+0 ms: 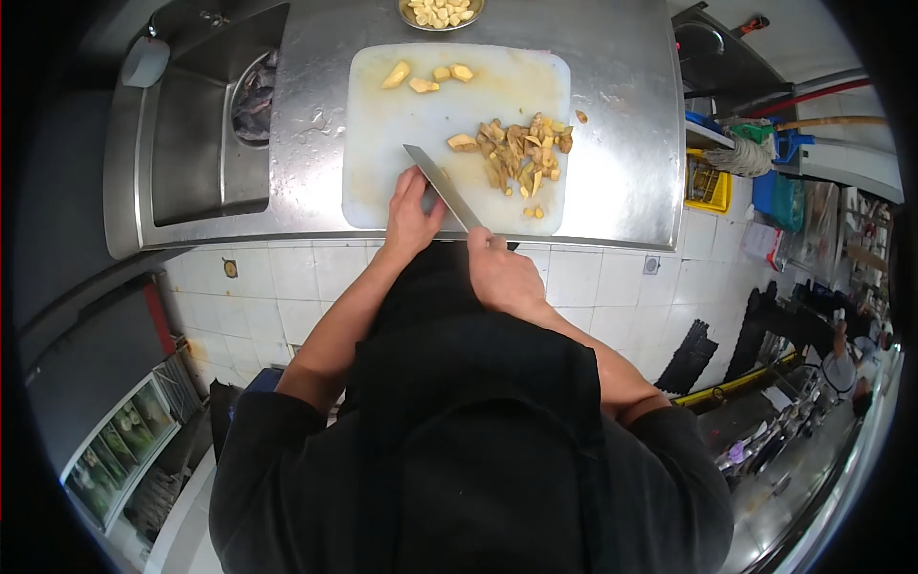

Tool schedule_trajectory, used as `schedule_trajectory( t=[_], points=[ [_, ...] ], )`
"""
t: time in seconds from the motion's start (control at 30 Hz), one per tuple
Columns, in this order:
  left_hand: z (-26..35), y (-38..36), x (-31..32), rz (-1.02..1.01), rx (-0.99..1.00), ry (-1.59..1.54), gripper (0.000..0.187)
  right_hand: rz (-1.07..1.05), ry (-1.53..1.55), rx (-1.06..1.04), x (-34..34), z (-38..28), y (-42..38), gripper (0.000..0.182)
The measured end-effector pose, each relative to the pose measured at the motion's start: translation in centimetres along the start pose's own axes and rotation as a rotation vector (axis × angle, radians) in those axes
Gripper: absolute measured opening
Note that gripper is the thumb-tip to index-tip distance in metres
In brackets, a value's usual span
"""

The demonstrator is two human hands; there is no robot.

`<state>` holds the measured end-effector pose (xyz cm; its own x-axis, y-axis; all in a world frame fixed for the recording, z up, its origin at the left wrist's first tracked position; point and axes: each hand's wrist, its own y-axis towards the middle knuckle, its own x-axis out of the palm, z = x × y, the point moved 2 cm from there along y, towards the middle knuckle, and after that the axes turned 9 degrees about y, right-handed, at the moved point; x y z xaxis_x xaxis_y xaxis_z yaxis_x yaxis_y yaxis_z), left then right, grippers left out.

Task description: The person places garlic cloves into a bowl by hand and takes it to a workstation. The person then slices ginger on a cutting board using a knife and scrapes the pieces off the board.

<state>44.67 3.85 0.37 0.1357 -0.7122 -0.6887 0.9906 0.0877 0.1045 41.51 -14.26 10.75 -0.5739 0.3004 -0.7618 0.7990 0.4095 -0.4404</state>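
Observation:
My right hand (502, 273) is closed round the handle of a kitchen knife (448, 191), whose broad blade slants up and left over a white cutting board (382, 134). Left of the blade, my left hand (413, 212) rests on the board with bent fingers close to the steel; what they grip is hidden. A small yellow bit shows just right of the blade. To the right lies a heap of brown ginger peelings and trimmings (516, 153), with a larger ginger piece (463, 143) at its left edge. Several peeled ginger pieces (424, 85) lie near the board's far edge.
A metal bowl (442, 26) of pale peeled pieces stands beyond the board on the steel counter (617, 143). At left is a sink (206, 134) with a round container (256, 100) of dark contents. A yellow basket (708, 182) and a mop head (744, 156) are at right.

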Motion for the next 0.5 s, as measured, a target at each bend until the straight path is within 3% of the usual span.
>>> schedule_trajectory(
  t=[0.5],
  points=[
    [0.1, 1.0, -0.5, -0.041, 0.037, -0.067, 0.037, -0.122, 0.269, 0.091, 0.3, 0.6, 2.4, 0.024]
  ],
)
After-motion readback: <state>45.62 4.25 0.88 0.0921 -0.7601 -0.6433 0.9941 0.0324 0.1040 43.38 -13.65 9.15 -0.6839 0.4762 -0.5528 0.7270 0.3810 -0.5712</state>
